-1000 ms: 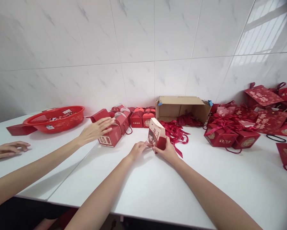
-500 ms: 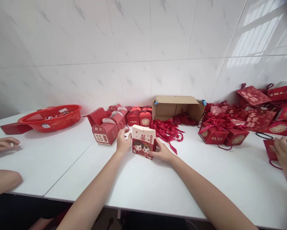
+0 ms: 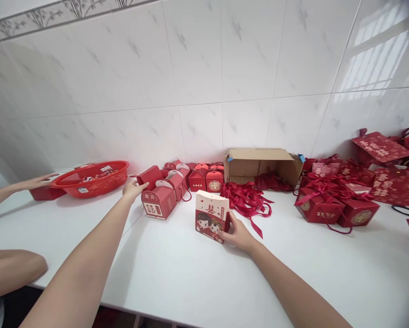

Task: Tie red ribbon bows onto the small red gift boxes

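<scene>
My right hand (image 3: pixel 239 234) grips the right side of an upright gift box (image 3: pixel 209 223), which is printed with two cartoon figures and has a cream upper part. The box stands on the white table. My left hand (image 3: pixel 132 190) is stretched out to the left, its thumb and fingers closed on a plain red box (image 3: pixel 151 177). Part of that red box is hidden behind a red handled candy box (image 3: pixel 158 202) with a white patterned front panel. More handled boxes (image 3: pixel 180 180) stand just behind it.
A red plastic basket (image 3: pixel 98 187) holding small wrapped items stands left, with a co-worker's hand (image 3: pixel 40 181) at a red box beside it. Behind lie red ribbons (image 3: pixel 247 198) and an open cardboard box (image 3: pixel 264 155). Ribboned red boxes (image 3: pixel 320 205) stand right.
My left hand has left the cartoon box and moved left to the plain red box. My right hand stays on the cartoon box. The co-worker's hand at left has reached farther back.
</scene>
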`<control>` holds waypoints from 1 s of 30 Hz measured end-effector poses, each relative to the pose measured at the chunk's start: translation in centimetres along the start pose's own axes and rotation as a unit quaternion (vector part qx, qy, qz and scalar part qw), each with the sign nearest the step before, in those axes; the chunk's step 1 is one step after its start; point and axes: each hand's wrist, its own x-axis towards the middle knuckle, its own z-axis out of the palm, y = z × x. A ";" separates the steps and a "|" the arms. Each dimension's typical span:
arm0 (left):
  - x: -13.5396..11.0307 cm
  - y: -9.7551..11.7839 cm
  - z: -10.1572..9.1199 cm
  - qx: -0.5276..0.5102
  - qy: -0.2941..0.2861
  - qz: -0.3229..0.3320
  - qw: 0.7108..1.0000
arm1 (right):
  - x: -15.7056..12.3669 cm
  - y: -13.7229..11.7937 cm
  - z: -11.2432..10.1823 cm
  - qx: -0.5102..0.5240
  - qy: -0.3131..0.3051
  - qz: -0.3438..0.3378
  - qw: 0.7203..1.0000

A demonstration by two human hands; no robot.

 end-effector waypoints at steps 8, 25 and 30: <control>-2.0 -2.0 -4.5 0.040 0.126 0.053 0.990 | 0.3 2.4 1.5 0.089 0.010 0.026 0.996; -22.0 17.4 5.8 -0.266 0.082 0.371 0.886 | -1.4 3.4 -5.7 -0.007 0.466 0.055 0.883; -27.1 24.2 13.9 -0.267 -0.051 0.337 0.901 | -5.2 6.5 -11.7 -0.081 0.534 0.101 0.835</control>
